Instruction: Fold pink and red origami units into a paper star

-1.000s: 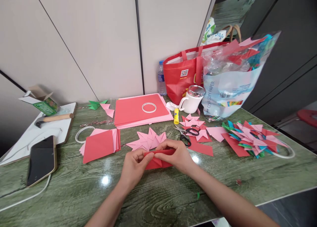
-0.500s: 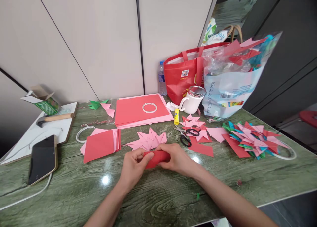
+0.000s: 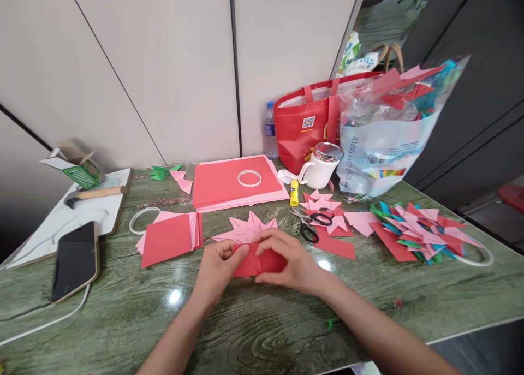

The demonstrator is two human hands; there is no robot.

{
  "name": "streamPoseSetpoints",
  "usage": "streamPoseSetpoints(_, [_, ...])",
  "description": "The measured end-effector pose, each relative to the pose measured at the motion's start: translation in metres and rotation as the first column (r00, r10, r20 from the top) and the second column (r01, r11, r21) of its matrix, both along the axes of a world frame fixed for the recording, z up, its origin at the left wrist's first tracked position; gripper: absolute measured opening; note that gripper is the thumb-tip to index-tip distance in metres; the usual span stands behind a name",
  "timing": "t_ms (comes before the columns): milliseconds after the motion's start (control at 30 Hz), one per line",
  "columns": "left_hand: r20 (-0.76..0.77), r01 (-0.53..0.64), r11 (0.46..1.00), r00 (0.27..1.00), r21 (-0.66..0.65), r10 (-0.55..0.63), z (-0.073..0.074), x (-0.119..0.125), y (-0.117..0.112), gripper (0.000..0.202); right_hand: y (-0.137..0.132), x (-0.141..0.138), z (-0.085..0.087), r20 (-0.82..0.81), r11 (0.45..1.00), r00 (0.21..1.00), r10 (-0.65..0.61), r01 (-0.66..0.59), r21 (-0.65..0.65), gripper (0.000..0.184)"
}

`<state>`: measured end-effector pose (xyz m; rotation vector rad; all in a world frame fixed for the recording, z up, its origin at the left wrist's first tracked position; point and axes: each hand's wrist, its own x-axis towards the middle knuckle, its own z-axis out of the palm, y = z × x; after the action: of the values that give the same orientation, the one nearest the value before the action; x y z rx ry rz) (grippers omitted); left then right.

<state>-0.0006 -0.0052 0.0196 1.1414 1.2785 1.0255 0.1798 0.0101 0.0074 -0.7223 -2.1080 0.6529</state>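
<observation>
A folded red paper piece (image 3: 257, 261) is pinched between both my hands just above the green tabletop (image 3: 262, 331). My left hand (image 3: 216, 268) grips its left end with thumb and fingers closed. My right hand (image 3: 292, 263) curls over its right side and top edge. Right behind the hands lies a pink folded paper star (image 3: 245, 230). A stack of red and pink paper squares (image 3: 170, 236) sits to the left of my hands.
Black-handled scissors (image 3: 311, 225), a yellow glue stick (image 3: 293, 192), a white mug (image 3: 321, 165), large red sheets with a tape ring (image 3: 249, 178), a pile of folded coloured pieces (image 3: 417, 230), a red bag (image 3: 307, 124), a plastic paper bag (image 3: 385, 135), a phone (image 3: 76, 260) and a hammer (image 3: 96, 194).
The red piece was turned and refolded between my fingers; its creased face shows now. Both hands stayed in the same spot.
</observation>
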Motion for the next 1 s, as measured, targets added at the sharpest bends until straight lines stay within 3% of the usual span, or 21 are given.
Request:
streamPoseSetpoints(133, [-0.001,0.011,0.999,1.000,0.048,-0.011,0.005,0.001,0.000,0.033,0.000,-0.001,-0.003,-0.048,0.999,0.998,-0.032,0.032,-0.002,0.039])
streamPoseSetpoints(400, [0.103,0.147,0.988,0.983,0.053,-0.152,0.011,0.004,-0.002,0.028,0.000,-0.002,-0.002,-0.155,0.992,0.980,-0.127,0.123,-0.033,0.036])
streamPoseSetpoints(667, [0.007,0.096,0.990,0.995,0.102,-0.097,0.009,0.002,-0.002,0.023,-0.003,-0.003,0.003,-0.228,0.982,0.963,-0.146,0.114,-0.150,0.022])
streamPoseSetpoints(800, [0.009,0.067,0.992,0.998,0.108,-0.068,0.006,0.003,-0.002,0.022,-0.003,-0.001,0.002,-0.179,0.942,0.960,-0.215,0.155,-0.297,0.029])
streamPoseSetpoints(1000, [0.025,-0.043,0.985,0.999,0.168,0.039,-0.001,0.002,0.000,0.022,-0.002,-0.001,0.004,-0.202,0.895,0.937,-0.284,0.183,-0.407,0.025])
